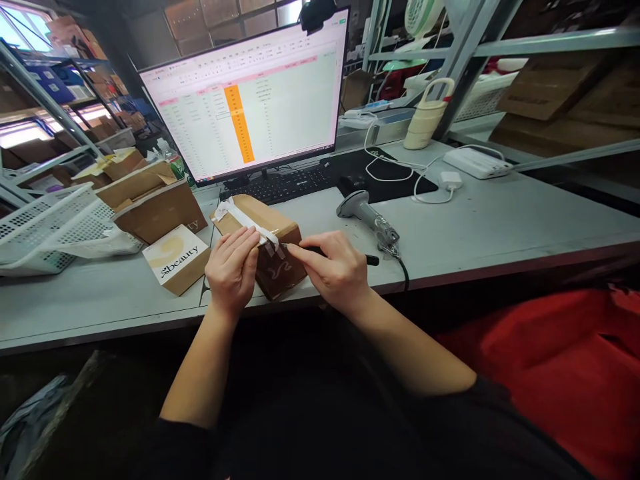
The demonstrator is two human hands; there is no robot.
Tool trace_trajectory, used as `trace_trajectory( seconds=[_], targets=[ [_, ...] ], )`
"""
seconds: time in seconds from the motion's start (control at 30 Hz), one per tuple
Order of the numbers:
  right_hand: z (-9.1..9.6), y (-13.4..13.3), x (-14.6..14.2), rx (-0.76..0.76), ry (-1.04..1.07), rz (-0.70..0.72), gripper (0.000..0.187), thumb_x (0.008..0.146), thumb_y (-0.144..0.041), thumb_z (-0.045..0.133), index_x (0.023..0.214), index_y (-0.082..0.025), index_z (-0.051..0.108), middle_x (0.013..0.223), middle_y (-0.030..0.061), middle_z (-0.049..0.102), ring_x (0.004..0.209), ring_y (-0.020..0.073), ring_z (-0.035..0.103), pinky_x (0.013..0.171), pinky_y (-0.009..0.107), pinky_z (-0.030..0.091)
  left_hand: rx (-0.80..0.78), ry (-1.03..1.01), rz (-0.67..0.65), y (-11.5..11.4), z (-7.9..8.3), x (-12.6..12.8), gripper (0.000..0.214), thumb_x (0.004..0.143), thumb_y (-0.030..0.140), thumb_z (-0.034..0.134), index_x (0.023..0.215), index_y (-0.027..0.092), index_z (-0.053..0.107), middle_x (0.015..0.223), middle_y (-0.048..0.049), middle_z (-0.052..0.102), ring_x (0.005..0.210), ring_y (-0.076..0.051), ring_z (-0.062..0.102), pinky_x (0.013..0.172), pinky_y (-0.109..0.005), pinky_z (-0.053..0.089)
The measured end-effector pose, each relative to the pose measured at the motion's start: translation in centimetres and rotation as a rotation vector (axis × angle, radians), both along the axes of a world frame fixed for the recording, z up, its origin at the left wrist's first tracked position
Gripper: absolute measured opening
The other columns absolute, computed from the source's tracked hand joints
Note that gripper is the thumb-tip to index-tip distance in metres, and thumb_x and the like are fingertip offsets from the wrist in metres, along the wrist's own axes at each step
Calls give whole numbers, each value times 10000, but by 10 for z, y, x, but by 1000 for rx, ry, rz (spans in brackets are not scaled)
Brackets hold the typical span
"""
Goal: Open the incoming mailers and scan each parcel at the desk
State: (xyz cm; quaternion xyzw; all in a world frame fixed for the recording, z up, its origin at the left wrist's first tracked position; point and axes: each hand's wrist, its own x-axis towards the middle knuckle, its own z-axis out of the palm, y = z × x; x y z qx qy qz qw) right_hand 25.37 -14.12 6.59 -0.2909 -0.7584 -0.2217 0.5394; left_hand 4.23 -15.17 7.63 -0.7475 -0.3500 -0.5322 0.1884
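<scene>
A small brown cardboard box stands tilted at the desk's front edge, with a strip of white tape along its top. My left hand grips the box's near left side, fingers together and lying along the tape. In my right hand is a slim black pen-shaped tool, held in a pinch. Its thin, pale tip touches the box near the loose end of the tape; whether it is a blade or a pen point I cannot tell. My left palm hides part of the box.
A white-topped "beauty" box sits left of my left hand, before an open carton and white baskets. A barcode scanner lies to the right. Behind are a keyboard, mouse and monitor.
</scene>
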Motion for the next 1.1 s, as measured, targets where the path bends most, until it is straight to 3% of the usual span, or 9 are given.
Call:
trace_trajectory(
  seconds=[0.17,0.47,1.1],
  targets=[
    [1,-2,-3,-3,-4,49,232,885,-99,652,1057,-211,760,949,52,723,872,165,608,761,278,512,-20,-1,-7,-1,-1,-3,298,976,184,523,1234,202,670,1244,-103,704,1216,-239,637,1039,-434,479],
    [12,-10,-7,-54,-63,14,227,912,-124,620,1030,-243,773,928,31,726,849,158,601,741,263,500,-9,18,12,-6,-6,-2,290,976,181,524,1223,183,676,1230,-121,707,1216,-238,637,1058,-434,459],
    [6,-8,-7,-109,-53,-17,229,920,-147,616,1031,-269,776,947,30,726,866,167,589,743,282,484,10,30,4,-5,-8,0,285,958,156,546,1210,185,677,1201,-112,721,1188,-235,654,1040,-431,467]
  ],
)
